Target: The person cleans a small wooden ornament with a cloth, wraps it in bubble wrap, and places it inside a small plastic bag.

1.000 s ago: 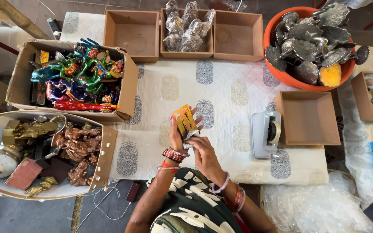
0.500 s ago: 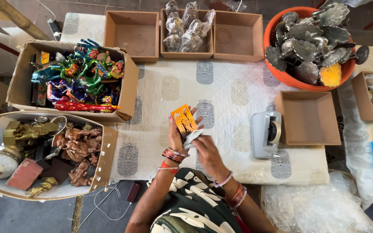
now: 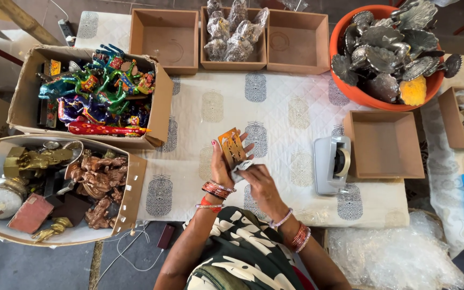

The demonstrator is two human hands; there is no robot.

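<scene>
Head view: the left hand [image 3: 222, 167] holds a small orange-gold flat piece [image 3: 231, 146] upright, its lower edge pinched between thumb and fingers [image 3: 214, 153], so most of it stands above the fingertips over the bench [image 3: 280, 107]. The right hand [image 3: 259, 180], just beside and below it, curls its fingers around a bit of clear wrapping [image 3: 241, 167] at the piece's foot. The piece is thin, roughly rectangular and shiny, with pale cut-out marks.

Left of the fingers, a cardboard box [image 3: 25, 96] holds brightly painted figures [image 3: 100, 88], and a lower box [image 3: 130, 198] holds brass and copper figurines [image 3: 93, 185]. Beyond the fingers stand three brown trays; the middle tray [image 3: 206, 56] holds wrapped items. Far right, an orange tub [image 3: 358, 94] is heaped with silver metal leaves [image 3: 388, 45]. To the right sit a grey tape dispenser [image 3: 331, 164] and an empty brown tray [image 3: 385, 145].
</scene>
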